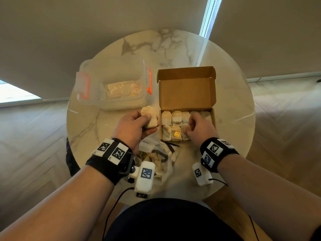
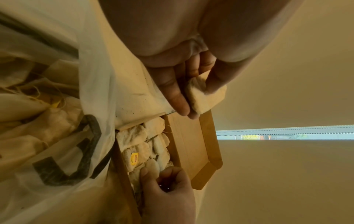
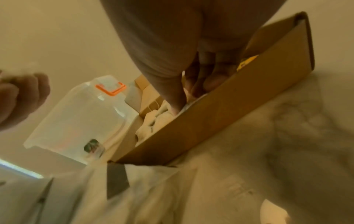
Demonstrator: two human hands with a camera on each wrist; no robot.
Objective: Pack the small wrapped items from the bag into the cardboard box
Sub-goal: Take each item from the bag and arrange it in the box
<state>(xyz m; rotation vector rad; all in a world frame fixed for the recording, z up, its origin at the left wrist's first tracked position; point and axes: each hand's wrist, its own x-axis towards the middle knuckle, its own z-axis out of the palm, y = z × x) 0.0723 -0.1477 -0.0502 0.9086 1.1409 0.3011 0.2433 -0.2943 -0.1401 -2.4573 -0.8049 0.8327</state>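
My left hand (image 1: 139, 125) grips a pale tea bag (image 1: 150, 119) just left of the open cardboard box (image 1: 187, 94); the left wrist view shows the left hand's thumb and fingers (image 2: 176, 94) pinching that tea bag (image 2: 205, 98). My right hand (image 1: 188, 126) reaches into the box's near row, its thumb and fingers curled round a tea bag (image 2: 153, 167) there. Several tea bags fill the box in two rows, one with a yellow tag (image 1: 176, 133). The crumpled white bag (image 1: 156, 157) with more tea bags lies in front of the box, between my wrists.
A clear plastic container (image 1: 119, 87) with orange clips stands left of the box on the round marble table (image 1: 165, 46). The box lid (image 1: 186, 75) stands upright at the back. The table's near edge lies just below my wrists.
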